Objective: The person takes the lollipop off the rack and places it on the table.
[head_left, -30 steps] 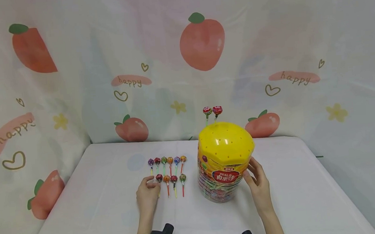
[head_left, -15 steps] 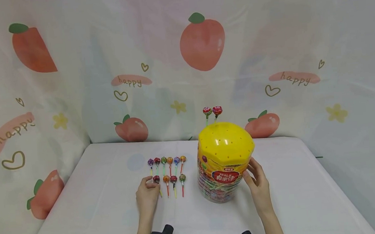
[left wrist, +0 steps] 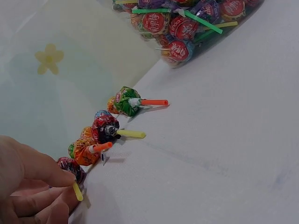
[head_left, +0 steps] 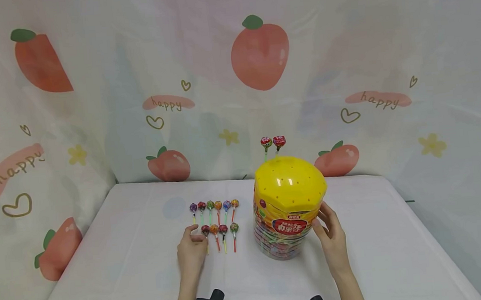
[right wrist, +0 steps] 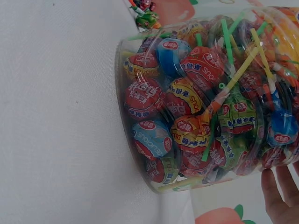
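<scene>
My left hand (head_left: 191, 252) pinches a dark red lollipop (head_left: 205, 229) at the left end of the front row. The left wrist view shows its yellow stick (left wrist: 77, 191) poking out below the fingertips. Beside it lie an orange lollipop (head_left: 214, 229), a red one (head_left: 223, 228) and a green one (head_left: 234, 227). My right hand (head_left: 331, 234) rests against the right side of a large clear jar (head_left: 279, 243) full of wrapped lollipops. In the right wrist view its fairly straight fingers (right wrist: 273, 189) touch the jar wall. The jar has a yellow lid (head_left: 290, 184).
A back row of several lollipops (head_left: 210, 205) lies behind the front row. Two lollipops (head_left: 279, 141) rise upright behind the lid. Everything stands on a white-covered table (head_left: 140, 271) before a fruit-patterned backdrop (head_left: 207, 53).
The dark red lollipop shifts left, then back right with my left hand, and now sits close beside the orange one, whose stick has tilted slightly right. My right hand and the jar stay put.
</scene>
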`<state>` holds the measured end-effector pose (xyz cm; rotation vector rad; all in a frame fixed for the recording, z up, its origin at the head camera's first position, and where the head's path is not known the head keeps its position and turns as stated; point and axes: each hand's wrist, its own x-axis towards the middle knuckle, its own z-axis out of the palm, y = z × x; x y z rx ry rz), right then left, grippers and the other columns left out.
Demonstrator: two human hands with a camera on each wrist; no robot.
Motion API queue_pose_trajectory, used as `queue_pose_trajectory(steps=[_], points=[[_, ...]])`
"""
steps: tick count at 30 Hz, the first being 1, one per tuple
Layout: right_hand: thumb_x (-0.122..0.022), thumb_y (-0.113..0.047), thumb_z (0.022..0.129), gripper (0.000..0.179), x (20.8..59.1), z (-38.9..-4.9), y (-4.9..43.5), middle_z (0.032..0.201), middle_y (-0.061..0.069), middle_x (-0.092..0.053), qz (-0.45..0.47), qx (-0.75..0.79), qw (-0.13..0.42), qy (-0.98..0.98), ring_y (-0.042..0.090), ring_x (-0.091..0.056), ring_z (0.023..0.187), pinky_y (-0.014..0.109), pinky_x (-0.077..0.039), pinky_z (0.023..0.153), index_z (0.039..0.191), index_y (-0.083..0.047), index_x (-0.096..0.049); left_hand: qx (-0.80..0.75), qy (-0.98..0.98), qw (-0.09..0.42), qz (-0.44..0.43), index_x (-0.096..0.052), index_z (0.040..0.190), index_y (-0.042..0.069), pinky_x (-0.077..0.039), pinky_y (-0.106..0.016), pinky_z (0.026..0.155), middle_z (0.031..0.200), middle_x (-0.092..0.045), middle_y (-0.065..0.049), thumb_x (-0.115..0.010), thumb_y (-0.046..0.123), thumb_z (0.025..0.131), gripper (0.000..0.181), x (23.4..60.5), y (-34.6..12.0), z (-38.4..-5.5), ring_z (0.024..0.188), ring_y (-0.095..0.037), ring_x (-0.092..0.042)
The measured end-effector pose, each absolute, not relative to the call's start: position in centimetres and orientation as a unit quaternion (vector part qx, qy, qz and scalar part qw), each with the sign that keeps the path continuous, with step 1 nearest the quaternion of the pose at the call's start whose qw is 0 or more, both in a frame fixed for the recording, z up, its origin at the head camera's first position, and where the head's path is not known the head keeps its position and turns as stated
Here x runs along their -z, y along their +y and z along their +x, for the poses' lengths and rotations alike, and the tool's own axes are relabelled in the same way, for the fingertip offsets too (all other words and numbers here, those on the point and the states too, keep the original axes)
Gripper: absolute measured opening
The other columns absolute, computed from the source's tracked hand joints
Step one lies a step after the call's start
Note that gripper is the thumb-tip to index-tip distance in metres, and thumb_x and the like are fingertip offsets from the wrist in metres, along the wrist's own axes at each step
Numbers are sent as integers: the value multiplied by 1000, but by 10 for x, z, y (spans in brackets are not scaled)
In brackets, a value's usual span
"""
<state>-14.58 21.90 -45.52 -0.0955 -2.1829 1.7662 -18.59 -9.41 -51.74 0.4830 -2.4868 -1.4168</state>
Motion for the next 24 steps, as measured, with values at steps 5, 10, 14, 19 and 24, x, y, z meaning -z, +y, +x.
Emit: queue_pose_trajectory(steps=[5,10,14,19,24], points=[[-49,-18,99,51,455,-146,219,146,-9,-41,-35,-622,163,-765,0,-39,127,9,-34,97,148,-21,-34,478,-852,132,167,-61,121,5,-43,-26,53,83,-71,-11,-70,5,79,43,518,-94,-185,65,-16,-64],[-49,-18,99,51,455,-146,219,146,-8,-41,-37,-622,162,-765,0,-39,127,10,-34,97,148,-21,-34,473,-854,134,171,-60,121,6,-43,-26,54,83,-71,-10,-69,6,79,43,517,-96,-185,65,-16,-64],[-49,-18,99,51,456,-146,219,146,-8,-41,-38,-622,162,-765,0,-39,127,11,-34,97,148,-21,-34,472,-854,141,169,-60,121,5,-45,-29,55,84,-72,-11,-70,6,78,44,516,-97,-184,68,-19,-66],[-49,-16,99,50,456,-146,219,145,-9,-42,-35,-623,166,-763,0,-40,126,10,-35,96,147,-20,-34,477,-850,152,165,-61,120,4,-46,-31,57,85,-72,-12,-70,8,79,42,513,-99,-182,73,-24,-69],[-49,-17,99,50,456,-146,219,145,-9,-41,-35,-624,166,-763,0,-39,126,10,-35,96,147,-20,-34,488,-843,158,162,-63,118,5,-50,-34,64,90,-73,-12,-69,9,81,37,507,-99,-180,79,-25,-70]])
